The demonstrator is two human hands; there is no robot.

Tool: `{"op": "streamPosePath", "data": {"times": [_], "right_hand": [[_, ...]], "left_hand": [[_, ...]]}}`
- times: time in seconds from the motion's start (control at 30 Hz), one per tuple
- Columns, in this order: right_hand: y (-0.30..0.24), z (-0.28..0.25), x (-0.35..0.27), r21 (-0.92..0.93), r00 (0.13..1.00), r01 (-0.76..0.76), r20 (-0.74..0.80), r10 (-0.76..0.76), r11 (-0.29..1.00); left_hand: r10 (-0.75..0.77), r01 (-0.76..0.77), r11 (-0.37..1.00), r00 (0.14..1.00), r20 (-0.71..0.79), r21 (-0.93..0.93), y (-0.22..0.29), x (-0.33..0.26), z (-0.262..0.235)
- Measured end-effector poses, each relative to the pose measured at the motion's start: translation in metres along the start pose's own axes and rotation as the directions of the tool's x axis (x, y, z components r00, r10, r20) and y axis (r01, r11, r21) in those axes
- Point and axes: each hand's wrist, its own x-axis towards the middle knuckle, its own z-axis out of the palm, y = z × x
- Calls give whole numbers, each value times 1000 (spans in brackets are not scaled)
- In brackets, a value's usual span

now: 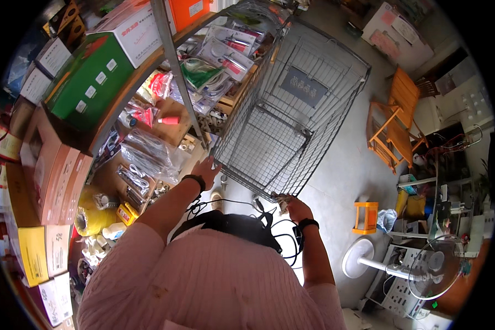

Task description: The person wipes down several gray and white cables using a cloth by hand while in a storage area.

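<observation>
A grey wire shopping cart (pixel 308 126) stands in front of me, with a dark panel (pixel 303 87) on its far side. Its basket is bare down to the mesh. My left hand (pixel 204 172) is at the near left corner of the cart, fingers curled on its rim. At the near right corner, my right hand (pixel 298 209) is closed on a crumpled greyish rag (pixel 283 202), which touches the cart's rim. Part of the right fingers is hidden behind the rag. Dark wristbands circle both wrists.
Shelves on the left hold packaged goods (pixel 225 52), a green box (pixel 91 82) and brown cartons (pixel 49 170). To the right are a folding wooden chair (pixel 396 121), an orange lantern-like frame (pixel 366 218) and a white standing fan (pixel 363 258). Black cables (pixel 286 236) hang near my waist.
</observation>
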Motion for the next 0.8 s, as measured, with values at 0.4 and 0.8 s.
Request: {"op": "streamPosePath", "data": {"times": [0.4,0.8], "right_hand": [[-40,-55,102,-57,971,-239,-18,239,969],[23,-102,215,-152,955,-280,-143,259,948]], "left_hand": [[57,-57,998,995,-87,-2,-51,112,-56],[87,-88,995,996,-29,-37,-69,241,-127]]}}
